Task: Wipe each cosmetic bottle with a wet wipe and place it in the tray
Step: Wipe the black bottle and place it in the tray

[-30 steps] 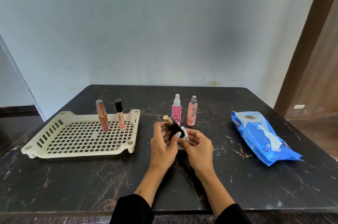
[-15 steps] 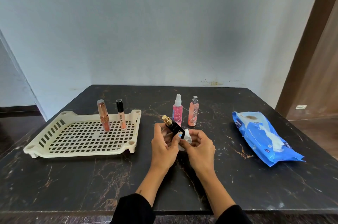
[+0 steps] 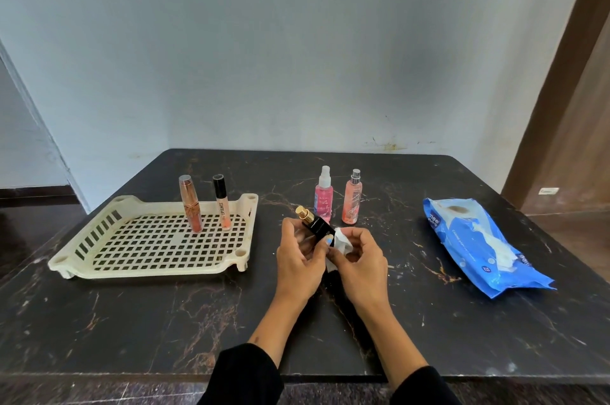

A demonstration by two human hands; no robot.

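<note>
My left hand (image 3: 298, 261) grips a small black bottle with a gold cap (image 3: 313, 222), tilted with the cap up and to the left. My right hand (image 3: 361, 259) pinches a white wet wipe (image 3: 341, 241) against the bottle's lower end. A cream perforated tray (image 3: 152, 267) lies to the left and holds two upright tubes, a rose-gold one (image 3: 190, 203) and a lip gloss with a black cap (image 3: 221, 203). Behind my hands stand a pink spray bottle (image 3: 323, 195) and a peach spray bottle (image 3: 353, 198).
A blue wet-wipe pack (image 3: 478, 239) lies on the right of the dark marble table (image 3: 132, 322), a wipe poking from its opening. The table's back edge meets a pale wall. A wooden door frame (image 3: 561, 74) stands at the right.
My hands stay in the same spot with the black bottle and wipe. The fingers of my right hand have shifted a little around the wipe at the bottle's lower end.
</note>
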